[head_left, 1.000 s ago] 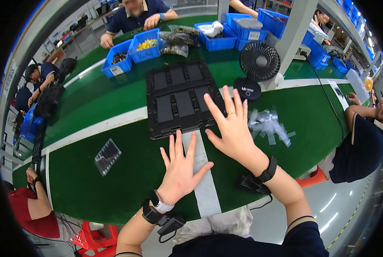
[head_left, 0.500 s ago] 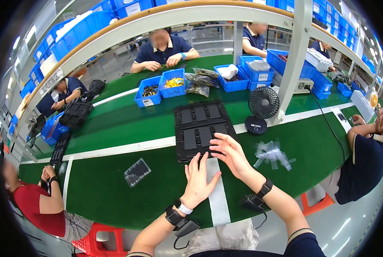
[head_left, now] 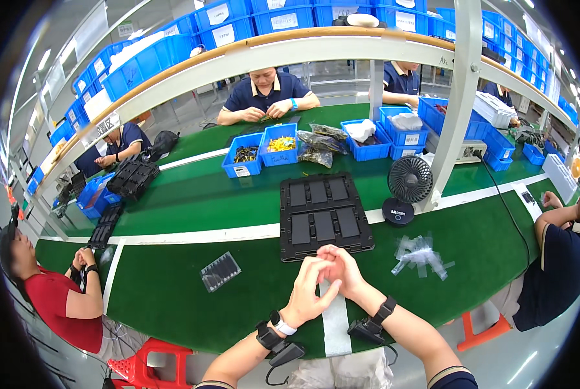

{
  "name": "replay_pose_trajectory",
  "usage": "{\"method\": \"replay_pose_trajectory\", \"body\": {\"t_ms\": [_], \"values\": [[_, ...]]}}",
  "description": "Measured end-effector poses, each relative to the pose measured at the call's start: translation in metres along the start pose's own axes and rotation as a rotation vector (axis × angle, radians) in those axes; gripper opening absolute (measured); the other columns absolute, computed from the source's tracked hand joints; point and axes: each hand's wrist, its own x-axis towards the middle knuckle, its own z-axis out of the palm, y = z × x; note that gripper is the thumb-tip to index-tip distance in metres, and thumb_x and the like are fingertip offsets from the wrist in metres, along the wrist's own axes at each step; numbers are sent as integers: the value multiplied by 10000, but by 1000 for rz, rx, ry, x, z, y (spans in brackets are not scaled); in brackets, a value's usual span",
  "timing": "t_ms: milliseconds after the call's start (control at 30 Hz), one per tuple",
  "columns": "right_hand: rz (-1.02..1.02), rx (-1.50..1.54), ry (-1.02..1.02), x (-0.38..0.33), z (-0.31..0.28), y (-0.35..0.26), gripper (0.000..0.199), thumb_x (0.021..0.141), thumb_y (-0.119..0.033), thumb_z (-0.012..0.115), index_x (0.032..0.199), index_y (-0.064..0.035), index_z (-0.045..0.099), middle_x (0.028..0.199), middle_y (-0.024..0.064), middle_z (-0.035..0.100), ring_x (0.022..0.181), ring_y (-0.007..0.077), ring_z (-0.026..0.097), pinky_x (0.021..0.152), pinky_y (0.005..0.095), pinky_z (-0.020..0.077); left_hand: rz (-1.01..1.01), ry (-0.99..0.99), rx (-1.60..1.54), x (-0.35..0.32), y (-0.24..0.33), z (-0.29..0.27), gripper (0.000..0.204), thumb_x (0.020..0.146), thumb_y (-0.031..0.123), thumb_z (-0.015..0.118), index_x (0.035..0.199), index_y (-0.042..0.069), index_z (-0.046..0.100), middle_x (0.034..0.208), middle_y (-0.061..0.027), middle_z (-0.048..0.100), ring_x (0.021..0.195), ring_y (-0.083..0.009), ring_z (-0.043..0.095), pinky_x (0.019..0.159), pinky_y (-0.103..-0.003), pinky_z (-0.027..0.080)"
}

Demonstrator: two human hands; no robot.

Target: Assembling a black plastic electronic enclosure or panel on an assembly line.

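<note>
My left hand point(head_left: 305, 294) and my right hand point(head_left: 346, 271) meet over the near part of the green table, just in front of a black tray point(head_left: 289, 251). The fingers of both are loosely bent and overlap at the tips. Nothing shows in either hand; the left thumb stands apart from its fingers, and some right fingertips are hidden behind the left ones. The tray lies flat and holds dark rectangular pieces point(head_left: 324, 226) in two rows. Left of my hands is a clear sheet with small dark strips point(head_left: 220, 271). To the right lies a heap of clear plastic pieces point(head_left: 422, 255).
A black fan point(head_left: 410, 180) stands right of the tray, beside a white post point(head_left: 457, 104). Blue bins point(head_left: 279, 144) and clear bags point(head_left: 322, 144) sit farther back. A cable point(head_left: 511, 223) crosses the right side. Co-workers sit around the table.
My hands have drawn together and back from the tray's near edge; before, they were apart with spread fingers. The whole view has shifted a little, with the table lower in it.
</note>
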Motion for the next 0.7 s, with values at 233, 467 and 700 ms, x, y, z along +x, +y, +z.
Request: {"method": "replay_pose_trajectory", "body": {"t_ms": [233,467,700], "values": [[-4,47,28,-2,13,-8,402,888,-279,458,565,-144,261,515,-37,252,486,99,269,496,249,271,2,31,-38,7,9,-1,286,708,60,702,738,55,417,579,18,367,451,-53,300,407,-214,245],[68,231,179,7,-3,1,461,862,-288,497,508,-185,220,481,-65,206,436,79,199,427,245,200,177,-33,11,50,25,-9,392,705,30,681,511,81,344,452,-25,387,365,-114,371,366,-249,293],[46,266,22,-2,8,-9,476,880,-252,465,495,-177,195,446,-62,164,403,78,177,408,245,173,250,3,146,98,59,-60,529,670,-2,714,471,87,233,413,-3,229,344,-107,258,357,-255,203]]}}
